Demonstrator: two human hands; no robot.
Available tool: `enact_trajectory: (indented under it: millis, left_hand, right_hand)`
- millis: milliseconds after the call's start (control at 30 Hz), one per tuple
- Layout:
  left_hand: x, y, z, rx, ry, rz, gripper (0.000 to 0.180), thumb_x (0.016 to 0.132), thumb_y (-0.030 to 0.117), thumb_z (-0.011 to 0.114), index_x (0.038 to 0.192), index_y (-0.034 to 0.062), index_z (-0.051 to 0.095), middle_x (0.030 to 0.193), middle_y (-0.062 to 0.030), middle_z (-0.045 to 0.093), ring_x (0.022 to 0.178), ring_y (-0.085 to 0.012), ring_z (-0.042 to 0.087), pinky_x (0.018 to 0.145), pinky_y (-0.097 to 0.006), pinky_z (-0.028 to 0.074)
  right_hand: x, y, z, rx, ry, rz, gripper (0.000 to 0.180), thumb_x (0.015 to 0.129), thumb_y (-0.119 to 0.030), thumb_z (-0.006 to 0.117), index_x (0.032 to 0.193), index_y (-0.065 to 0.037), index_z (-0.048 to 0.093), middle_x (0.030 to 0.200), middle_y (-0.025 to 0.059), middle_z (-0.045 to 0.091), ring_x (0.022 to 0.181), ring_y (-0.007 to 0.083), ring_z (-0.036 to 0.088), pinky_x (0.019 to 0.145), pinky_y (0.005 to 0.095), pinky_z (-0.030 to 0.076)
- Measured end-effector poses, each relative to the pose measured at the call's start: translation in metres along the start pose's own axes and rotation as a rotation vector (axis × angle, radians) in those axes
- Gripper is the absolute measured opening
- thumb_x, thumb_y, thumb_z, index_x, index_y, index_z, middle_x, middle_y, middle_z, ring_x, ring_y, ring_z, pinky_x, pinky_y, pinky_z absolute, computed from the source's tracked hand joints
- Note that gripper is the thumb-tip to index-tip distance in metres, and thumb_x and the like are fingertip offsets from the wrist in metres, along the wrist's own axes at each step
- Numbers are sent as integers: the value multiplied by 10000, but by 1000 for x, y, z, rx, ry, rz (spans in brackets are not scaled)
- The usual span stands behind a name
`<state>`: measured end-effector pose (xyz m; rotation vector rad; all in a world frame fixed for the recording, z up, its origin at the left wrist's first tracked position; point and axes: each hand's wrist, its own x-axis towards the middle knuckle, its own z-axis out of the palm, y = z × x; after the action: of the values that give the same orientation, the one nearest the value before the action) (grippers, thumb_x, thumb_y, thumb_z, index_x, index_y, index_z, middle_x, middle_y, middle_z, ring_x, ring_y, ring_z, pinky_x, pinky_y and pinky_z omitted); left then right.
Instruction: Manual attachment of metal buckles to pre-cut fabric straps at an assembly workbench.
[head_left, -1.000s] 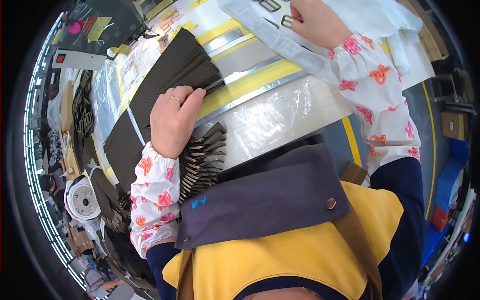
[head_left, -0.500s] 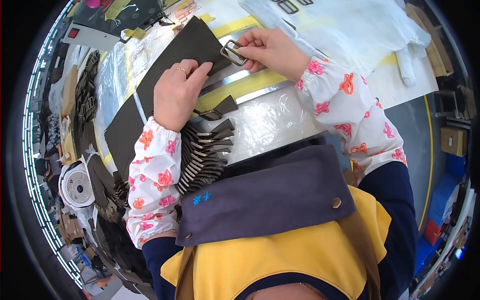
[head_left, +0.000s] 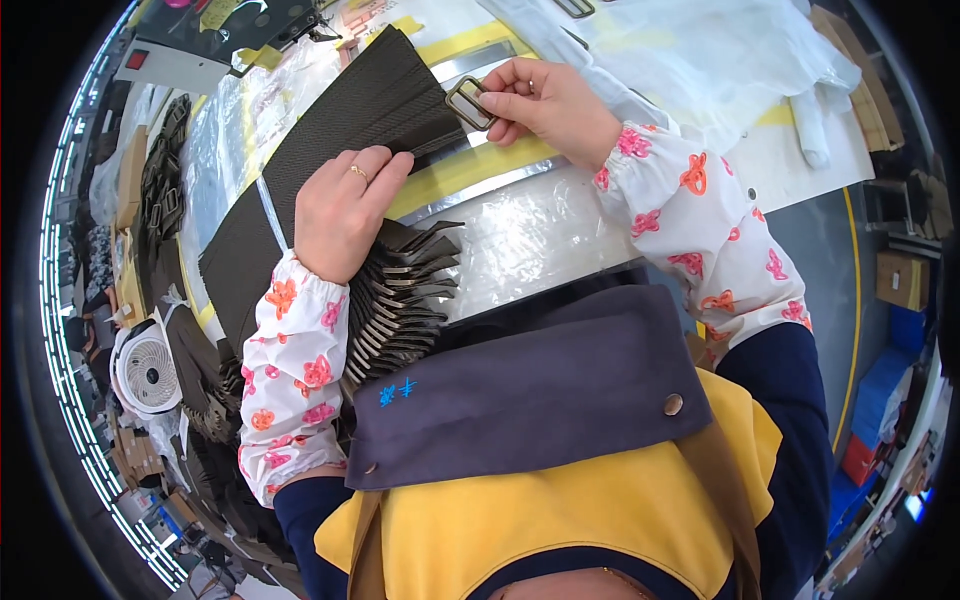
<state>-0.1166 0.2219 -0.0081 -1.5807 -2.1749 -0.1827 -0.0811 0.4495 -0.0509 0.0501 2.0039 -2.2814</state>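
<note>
Right hand pinches a bronze-coloured rectangular metal buckle by one side, just beside the ends of a stack of dark brown, textured flat strips. Left hand lies over the stack's near edge — can't tell if it grips a strip or only presses, undersides hidden. Risks: one-sided pinch could let the buckle twist or drop; light left pressure, strips could slide; white flowered left sleeve could snag the fanned, metal-fitted dark strips beside it.
</note>
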Motion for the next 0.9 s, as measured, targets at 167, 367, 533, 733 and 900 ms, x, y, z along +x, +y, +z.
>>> enact_trajectory:
  millis: [167,367,533,733,900]
  left_hand:
    - [-4,1,2,-1,-8,-34,201,655,2,631,851,44,613,793,-61,576,643,-205,568,565,-296,461]
    - [-1,6,1,-12,-34,-256,170,711,51,648,877,54,612,803,-47,573,646,-207,567,568,-294,458]
    - [-1,1,0,32,-67,-75,233,680,28,626,911,61,621,809,-44,569,685,-198,559,584,-291,452]
    - [-2,1,10,-74,-191,-64,227,670,55,579,895,61,606,804,-47,575,678,-199,549,580,-293,439]
    - [-9,0,4,-527,-115,-465,144,796,73,546,930,24,571,748,-90,590,652,-238,563,600,-292,444]
  right_hand:
    - [-1,2,3,-3,-15,-8,169,844,-107,572,940,25,530,769,56,589,670,105,606,599,208,501]
    - [0,5,4,-1,-20,-27,155,847,-104,566,929,23,528,767,54,582,672,103,603,602,210,503]
    - [1,6,4,9,-21,-31,157,850,-110,563,927,22,528,769,53,581,672,102,602,604,212,503]
    - [0,6,11,7,-18,-62,167,851,-116,564,938,22,528,755,52,585,661,104,600,600,217,500]
    - [-12,-5,21,130,-121,11,163,859,-123,553,949,12,535,745,55,587,610,102,588,567,219,492]
